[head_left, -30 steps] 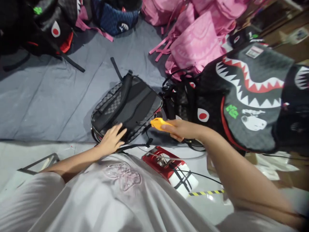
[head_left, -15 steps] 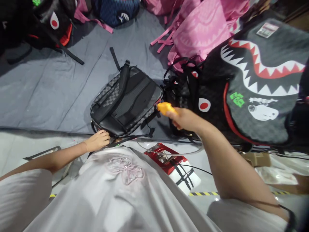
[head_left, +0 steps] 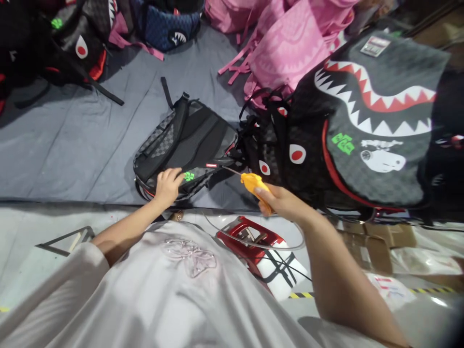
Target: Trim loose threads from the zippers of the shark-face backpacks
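Observation:
A black-and-grey checked backpack (head_left: 195, 140) lies on the grey cloth with its padded back facing up. My left hand (head_left: 168, 186) is closed on one shoulder strap (head_left: 199, 169) at the pack's near side; the strap bears a green logo and a small red label. In my right hand (head_left: 277, 198) is a yellow air blow gun (head_left: 255, 186), gripped by its handle. Its thin metal nozzle points left, the tip close to the strap's right end. Whether it touches I cannot tell. A clear hose (head_left: 268, 248) hangs below my right hand.
Large shark-mouth backpacks (head_left: 377, 116) crowd the right. Pink backpacks (head_left: 286, 48), a blue one (head_left: 166, 24) and black ones (head_left: 81, 53) line the back. Below the cloth's front edge stand a red-and-white object (head_left: 253, 241) and cardboard boxes (head_left: 387, 237).
My left hand has moved up and right from the pack's lower corner and now holds the strap across its near side. The blow gun has come lower, its nozzle now showing.

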The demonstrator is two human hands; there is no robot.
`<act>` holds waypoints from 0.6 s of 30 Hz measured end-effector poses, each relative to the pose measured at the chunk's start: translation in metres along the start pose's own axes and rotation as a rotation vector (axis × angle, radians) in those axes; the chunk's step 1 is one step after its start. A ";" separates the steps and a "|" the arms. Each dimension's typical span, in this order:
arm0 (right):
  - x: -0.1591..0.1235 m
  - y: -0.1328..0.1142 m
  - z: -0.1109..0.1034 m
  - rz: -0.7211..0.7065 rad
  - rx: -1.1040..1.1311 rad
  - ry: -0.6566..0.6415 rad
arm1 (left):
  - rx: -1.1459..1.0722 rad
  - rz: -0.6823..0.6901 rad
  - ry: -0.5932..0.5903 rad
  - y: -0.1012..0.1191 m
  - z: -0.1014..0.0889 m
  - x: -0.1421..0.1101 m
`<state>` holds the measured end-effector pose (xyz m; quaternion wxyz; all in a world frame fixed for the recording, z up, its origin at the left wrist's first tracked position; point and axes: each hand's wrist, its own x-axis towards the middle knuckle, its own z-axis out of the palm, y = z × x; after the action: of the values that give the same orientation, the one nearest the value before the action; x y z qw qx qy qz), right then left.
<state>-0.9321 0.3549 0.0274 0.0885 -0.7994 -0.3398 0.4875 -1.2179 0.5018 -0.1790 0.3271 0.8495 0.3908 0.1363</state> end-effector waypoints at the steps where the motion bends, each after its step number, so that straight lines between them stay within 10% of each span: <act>1: 0.002 0.003 0.005 0.025 -0.006 0.005 | 0.039 0.088 -0.076 0.003 0.001 0.001; 9: 0.018 0.006 0.020 0.136 -0.276 0.285 | 0.351 0.125 -0.260 0.019 0.015 0.022; 18: 0.051 -0.002 0.046 0.126 -0.313 0.293 | 0.377 0.035 -0.280 0.038 0.013 0.020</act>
<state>-0.9564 0.3800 -0.0316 -0.0188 -0.8852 -0.3443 0.3122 -1.1765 0.4927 -0.1645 0.2111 0.9129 0.3454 -0.0526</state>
